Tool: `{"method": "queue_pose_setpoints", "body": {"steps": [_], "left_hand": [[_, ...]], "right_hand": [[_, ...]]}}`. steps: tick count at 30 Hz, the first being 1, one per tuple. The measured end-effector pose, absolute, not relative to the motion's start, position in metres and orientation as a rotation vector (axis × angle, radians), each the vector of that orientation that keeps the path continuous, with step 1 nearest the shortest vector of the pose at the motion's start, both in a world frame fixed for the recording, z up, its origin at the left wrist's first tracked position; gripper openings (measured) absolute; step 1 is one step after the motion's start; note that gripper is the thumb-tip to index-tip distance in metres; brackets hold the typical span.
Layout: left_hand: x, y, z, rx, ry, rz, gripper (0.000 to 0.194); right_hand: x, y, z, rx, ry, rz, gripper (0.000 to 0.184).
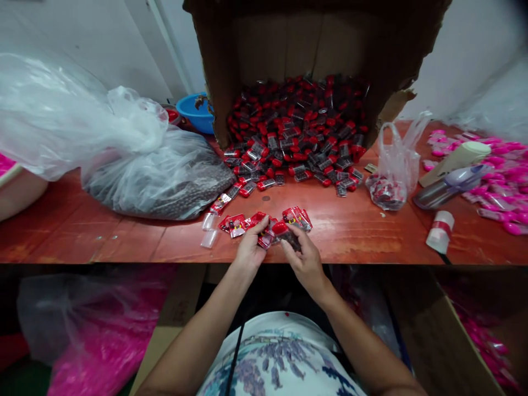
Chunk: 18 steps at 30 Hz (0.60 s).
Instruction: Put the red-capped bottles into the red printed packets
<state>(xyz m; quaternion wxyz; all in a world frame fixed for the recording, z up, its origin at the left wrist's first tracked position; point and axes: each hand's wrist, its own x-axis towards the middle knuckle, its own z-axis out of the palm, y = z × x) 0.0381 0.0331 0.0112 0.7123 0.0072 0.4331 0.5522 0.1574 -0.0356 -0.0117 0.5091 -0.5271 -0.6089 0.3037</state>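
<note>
Floral shirt [272,357] nearest. Red packet [265,240] pinched by left hand [249,250], red-capped container [282,229] gripped by right hand [306,258], over table [350,236]; carton [305,41] opened forward, presumably so its heap [297,132] is kept reachable.

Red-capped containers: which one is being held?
The red-capped container in the right hand, close to the front edge of the table. Unlike it, those in the pile lie in and before the cardboard box.
</note>
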Motion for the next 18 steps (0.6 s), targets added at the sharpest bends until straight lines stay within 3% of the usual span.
{"method": "queue_pose_setpoints", "body": {"steps": [18], "left_hand": [[0.0379,0.0242,0.0155,0.054,0.930,1.281,0.013]], "right_hand": [[0.1513,-0.0390,-0.0123,-1.289,-1.353,0.663,0.040]]}}
